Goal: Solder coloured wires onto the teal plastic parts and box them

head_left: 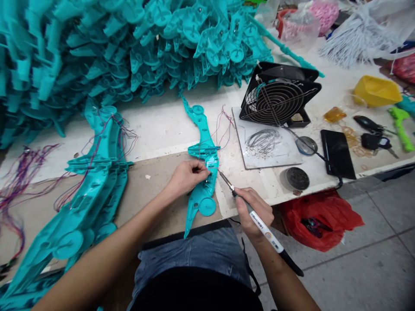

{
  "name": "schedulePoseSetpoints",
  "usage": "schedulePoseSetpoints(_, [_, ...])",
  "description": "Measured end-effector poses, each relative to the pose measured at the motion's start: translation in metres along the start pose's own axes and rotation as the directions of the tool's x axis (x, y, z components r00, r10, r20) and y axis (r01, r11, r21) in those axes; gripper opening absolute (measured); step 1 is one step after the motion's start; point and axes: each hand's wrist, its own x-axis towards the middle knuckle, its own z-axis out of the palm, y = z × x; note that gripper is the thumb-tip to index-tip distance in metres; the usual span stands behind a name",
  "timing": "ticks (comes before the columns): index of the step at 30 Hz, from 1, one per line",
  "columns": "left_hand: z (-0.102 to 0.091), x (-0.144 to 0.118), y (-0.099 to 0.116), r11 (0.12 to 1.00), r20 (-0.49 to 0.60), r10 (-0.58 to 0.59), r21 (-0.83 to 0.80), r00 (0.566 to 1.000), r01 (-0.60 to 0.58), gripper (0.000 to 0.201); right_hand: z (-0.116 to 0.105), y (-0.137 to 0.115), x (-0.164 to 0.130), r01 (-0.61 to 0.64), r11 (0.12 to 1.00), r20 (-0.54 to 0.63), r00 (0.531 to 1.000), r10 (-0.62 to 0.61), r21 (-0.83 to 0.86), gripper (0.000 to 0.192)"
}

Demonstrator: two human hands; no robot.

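A long teal plastic bow-shaped part lies on the table in front of me, thin red and blue wires trailing from its middle. My left hand rests on its middle, fingertips pinched at the wires by the grip. My right hand holds a white and black soldering iron like a pen; its metal tip reaches the part just right of my left fingers.
A stack of wired teal parts lies at left, a big heap of teal pieces behind. A black fan, a metal plate with solder wire, a black phone, a round tin and a red bag stand at right.
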Motion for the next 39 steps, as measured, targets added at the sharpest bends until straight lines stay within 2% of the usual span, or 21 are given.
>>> schedulePoseSetpoints(3, [0.000,0.000,0.001,1.000,-0.004,-0.001,0.008,1.000,0.001,0.015,0.000,0.001,-0.001,-0.027,0.999,0.004,1.000,0.027,-0.022,0.023])
schedulePoseSetpoints(6, [0.000,0.000,0.002,1.000,0.005,-0.008,0.007,1.000,0.008,0.016,0.001,0.004,0.000,-0.104,0.994,-0.023,0.994,0.103,-0.025,0.024])
schedulePoseSetpoints(10, [0.000,0.000,0.002,1.000,0.003,-0.008,0.013,1.000,0.008,0.018,0.010,0.010,0.016,-0.162,0.984,-0.027,0.987,0.160,-0.071,0.026])
schedulePoseSetpoints(13, [0.000,0.000,0.000,1.000,0.009,0.000,0.001,1.000,0.000,0.018,0.020,0.015,0.034,-0.125,0.982,0.088,0.986,0.138,-0.142,0.034])
schedulePoseSetpoints(16, [0.001,0.001,-0.003,1.000,0.014,0.015,-0.021,1.000,-0.015,0.018,0.030,0.019,0.048,-0.069,0.987,0.165,0.982,0.092,-0.144,0.039])
schedulePoseSetpoints(23, [-0.005,-0.001,-0.003,0.998,0.060,0.056,-0.036,0.997,-0.054,0.011,0.037,0.015,0.053,-0.026,0.988,0.187,0.981,0.055,-0.150,0.034])
schedulePoseSetpoints(26, [-0.014,-0.011,-0.005,0.998,0.085,0.051,-0.034,0.995,-0.048,0.021,0.037,0.010,0.050,-0.023,0.992,0.200,0.979,0.048,-0.123,0.034])
schedulePoseSetpoints(28, [-0.020,-0.021,-0.007,0.994,0.026,0.107,0.015,0.994,-0.107,0.030,0.037,0.007,0.047,-0.006,0.996,0.214,0.977,0.026,-0.092,0.033])
schedulePoseSetpoints(29, [-0.022,-0.026,-0.008,0.982,-0.035,0.175,0.071,0.984,-0.173,0.032,0.038,0.005,0.046,0.004,0.997,0.220,0.975,0.012,-0.075,0.033])
schedulePoseSetpoints(31, [-0.024,-0.034,-0.008,0.919,-0.119,0.354,0.228,0.927,-0.322,0.031,0.040,0.003,0.045,0.022,0.999,0.231,0.973,-0.011,-0.046,0.033])
schedulePoseSetpoints(33, [-0.023,-0.038,-0.006,0.842,-0.095,0.462,0.358,0.882,-0.403,0.025,0.043,0.001,0.044,0.033,0.999,0.234,0.972,-0.026,-0.028,0.034])
schedulePoseSetpoints(36, [-0.019,-0.037,-0.004,0.840,-0.013,0.409,0.397,0.912,-0.371,0.010,0.048,-0.002,0.043,0.049,0.999,0.225,0.973,-0.047,-0.004,0.033])
schedulePoseSetpoints(39, [-0.015,-0.032,-0.009,0.903,-0.020,0.325,0.301,0.945,-0.305,0.013,0.049,-0.004,0.043,0.050,0.999,0.230,0.972,-0.051,0.013,0.032])
